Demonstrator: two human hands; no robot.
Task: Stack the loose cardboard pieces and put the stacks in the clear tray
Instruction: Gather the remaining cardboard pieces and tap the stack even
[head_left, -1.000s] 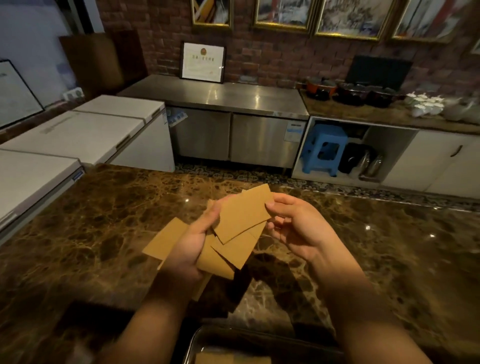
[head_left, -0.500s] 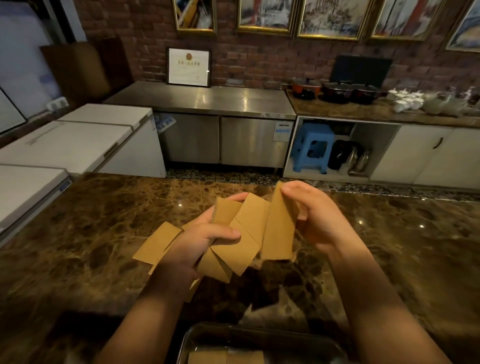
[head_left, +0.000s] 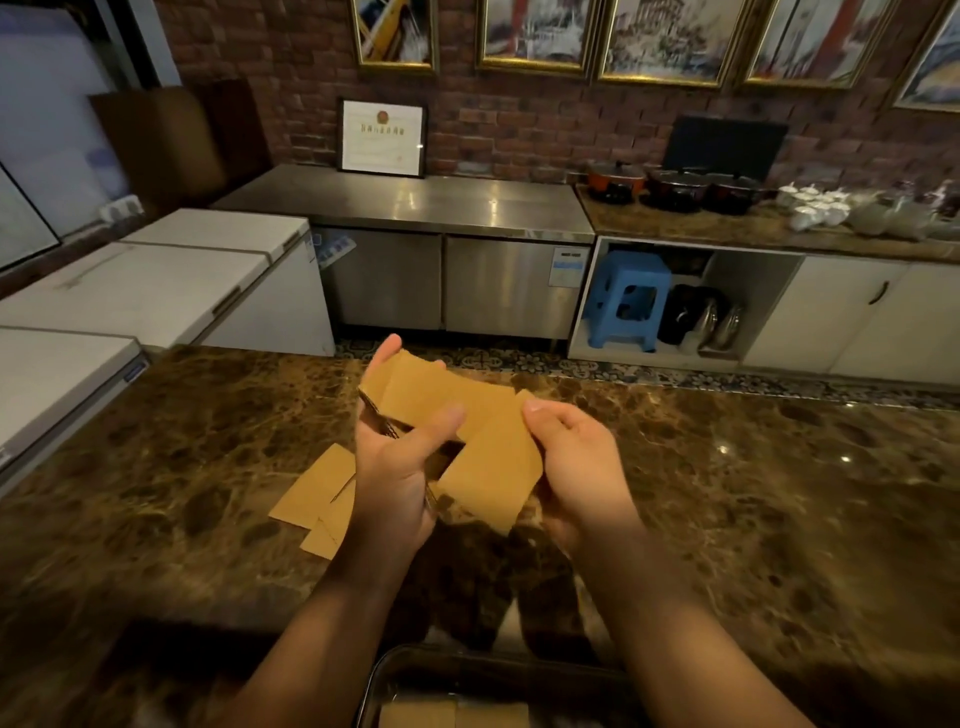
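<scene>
Above the brown marble counter (head_left: 727, 519) I hold a fanned bunch of tan cardboard pieces (head_left: 457, 415) between both hands. My left hand (head_left: 400, 467) grips the left part of the bunch, thumb across the front. My right hand (head_left: 576, 467) pinches the right-hand piece at its edge. Two or three loose cardboard pieces (head_left: 322, 493) lie on the counter just left of my left hand. The clear tray (head_left: 384, 675) sits at the bottom edge, below my forearms, with cardboard stacks (head_left: 452, 714) inside it, only partly in view.
White chest freezers (head_left: 156, 291) stand to the left beyond the counter. A steel cabinet (head_left: 447, 249) and a blue stool (head_left: 628, 296) are across the aisle. Pots and dishes line the far right counter (head_left: 727, 208).
The pieces have been pulled together from a loose spread into a tighter bunch. My right hand has turned its piece flat against the bunch, and both hands sit closer together and a little higher.
</scene>
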